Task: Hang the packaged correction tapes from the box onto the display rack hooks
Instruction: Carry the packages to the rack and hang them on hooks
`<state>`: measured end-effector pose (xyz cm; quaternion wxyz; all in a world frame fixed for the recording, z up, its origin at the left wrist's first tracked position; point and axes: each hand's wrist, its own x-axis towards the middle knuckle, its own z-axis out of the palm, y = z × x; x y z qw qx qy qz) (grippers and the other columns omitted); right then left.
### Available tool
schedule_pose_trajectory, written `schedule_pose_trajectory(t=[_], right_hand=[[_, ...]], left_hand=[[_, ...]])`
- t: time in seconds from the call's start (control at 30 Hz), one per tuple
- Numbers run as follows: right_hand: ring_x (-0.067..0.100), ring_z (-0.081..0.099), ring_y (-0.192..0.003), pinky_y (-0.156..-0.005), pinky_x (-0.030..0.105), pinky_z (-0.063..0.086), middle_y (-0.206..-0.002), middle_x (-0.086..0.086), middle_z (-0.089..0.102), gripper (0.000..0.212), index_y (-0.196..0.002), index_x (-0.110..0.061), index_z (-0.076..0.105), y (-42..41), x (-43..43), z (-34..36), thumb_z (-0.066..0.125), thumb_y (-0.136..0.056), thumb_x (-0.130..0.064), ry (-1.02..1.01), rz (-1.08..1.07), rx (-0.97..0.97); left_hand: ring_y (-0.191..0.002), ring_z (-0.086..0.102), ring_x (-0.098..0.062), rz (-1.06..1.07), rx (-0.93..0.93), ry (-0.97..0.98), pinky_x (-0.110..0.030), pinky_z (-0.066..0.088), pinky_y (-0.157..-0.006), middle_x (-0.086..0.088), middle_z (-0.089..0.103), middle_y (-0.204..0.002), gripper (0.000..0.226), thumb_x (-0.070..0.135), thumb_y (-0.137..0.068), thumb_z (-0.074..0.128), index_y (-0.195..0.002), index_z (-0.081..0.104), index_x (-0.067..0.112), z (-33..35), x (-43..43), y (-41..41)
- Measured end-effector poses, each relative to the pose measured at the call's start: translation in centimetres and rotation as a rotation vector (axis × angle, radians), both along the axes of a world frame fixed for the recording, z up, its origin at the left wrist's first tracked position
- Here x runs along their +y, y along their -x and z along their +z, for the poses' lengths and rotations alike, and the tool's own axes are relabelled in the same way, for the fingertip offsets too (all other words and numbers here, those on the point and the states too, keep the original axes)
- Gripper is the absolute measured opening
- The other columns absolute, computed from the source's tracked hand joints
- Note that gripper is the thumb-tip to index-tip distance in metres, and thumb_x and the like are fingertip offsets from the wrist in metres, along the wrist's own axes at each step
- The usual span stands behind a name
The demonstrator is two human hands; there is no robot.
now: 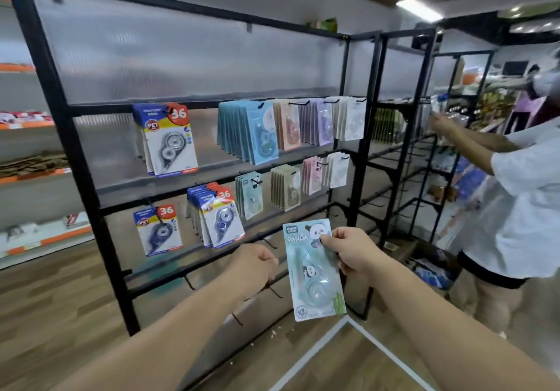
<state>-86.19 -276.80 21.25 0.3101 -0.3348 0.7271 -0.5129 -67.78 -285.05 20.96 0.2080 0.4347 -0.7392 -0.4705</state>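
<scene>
Right grip (351, 251) pinching tape pack (312, 287), upper edge

Display rack (79, 178): hung packs (251, 133) on upper and middle hooks | before rack, lower right: correction tape pack (315, 272) in right hand (351, 251) | left hand (254, 266) beside pack, before lower hooks | left of rack: wall shelves (30, 175) | right of rack: second person (521, 209)

Three hands (256, 265) (353, 252) (440, 124), one held pack (315, 272)
</scene>
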Motion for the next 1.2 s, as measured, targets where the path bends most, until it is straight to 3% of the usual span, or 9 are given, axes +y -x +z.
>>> schedule_pose_trajectory(t=[0.1, 0.27, 0.4, 0.6, 0.7, 0.9, 1.2], right_hand=[[0.011, 0.031, -0.033, -0.037, 0.016, 0.021, -0.054, 0.007, 0.043, 0.028, -0.070, -0.012, 0.046, 4.5, -3.9, -0.7, 0.056, -0.096, -0.018, 0.003, 0.043, -0.025], [0.013, 0.032, -0.035, -0.038, 0.018, 0.023, -0.054, 0.007, 0.046, 0.027, -0.070, -0.015, 0.050, 12.0, -11.3, -1.5, 0.058, -0.095, -0.022, -0.047, 0.184, 0.002], [0.010, 0.035, -0.033, -0.037, 0.018, 0.026, -0.058, 0.006, 0.050, 0.019, -0.080, -0.011, 0.057, 16.0, -16.6, -1.4, 0.057, -0.096, -0.021, -0.072, 0.300, -0.014], [0.012, 0.036, -0.045, -0.039, 0.018, 0.027, -0.055, 0.002, 0.043, 0.020, -0.081, -0.011, 0.056, 16.7, -23.4, -2.2, 0.054, -0.097, -0.023, -0.119, 0.435, 0.007], [0.013, 0.041, -0.051, -0.045, 0.023, 0.033, -0.061, 0.002, 0.047, 0.015, -0.089, -0.014, 0.060, 16.6, -26.9, -2.6, 0.054, -0.096, -0.026, -0.136, 0.467, 0.032], [0.014, 0.035, -0.045, -0.040, 0.020, 0.028, -0.056, 0.002, 0.043, 0.021, -0.078, -0.013, 0.055, 16.2, -32.9, -3.1, 0.053, -0.097, -0.021, -0.131, 0.420, 0.018], [0.016, 0.044, -0.050, -0.044, 0.024, 0.034, -0.066, 0.006, 0.052, 0.022, -0.094, -0.006, 0.061, 17.3, -36.9, -4.4, 0.053, -0.097, -0.025, -0.215, 0.442, 0.079]], left_hand=[[-0.073, 0.060, -0.019, 0.058, -0.012, 0.017, -0.029, 0.052, -0.074, -0.006, 0.067, -0.076, 0.019, 0.013, -0.090, 0.057, -0.072, 0.062, 0.016, -0.3, -2.7, 3.8], [-0.063, 0.052, -0.020, 0.205, -0.007, -0.026, -0.025, 0.041, -0.061, -0.007, 0.059, -0.065, 0.028, 0.006, -0.088, 0.054, -0.063, 0.059, 0.017, -0.7, -6.7, 10.5], [-0.064, 0.049, -0.020, 0.296, -0.016, -0.041, -0.028, 0.038, -0.062, -0.010, 0.056, -0.068, 0.023, 0.008, -0.087, 0.054, -0.065, 0.057, 0.013, -0.7, -9.0, 14.3], [-0.071, 0.052, -0.019, 0.411, -0.109, -0.086, -0.026, 0.043, -0.063, -0.008, 0.058, -0.080, 0.015, 0.009, -0.091, 0.052, -0.080, 0.062, 0.011, -1.1, -12.6, 15.8], [-0.071, 0.053, -0.018, 0.440, -0.084, -0.102, -0.026, 0.045, -0.064, -0.004, 0.059, -0.075, 0.022, 0.011, -0.093, 0.052, -0.074, 0.061, 0.017, -0.8, -15.1, 16.1], [-0.060, 0.048, -0.012, 0.430, -0.076, -0.092, -0.017, 0.038, -0.049, -0.001, 0.058, -0.074, 0.017, 0.016, -0.095, 0.051, -0.082, 0.062, 0.019, -1.1, -20.5, 16.2], [-0.080, 0.060, -0.019, 0.475, -0.086, -0.139, -0.032, 0.053, -0.075, -0.003, 0.064, -0.083, 0.018, 0.019, -0.093, 0.057, -0.076, 0.061, 0.022, -1.5, -25.1, 18.3]])
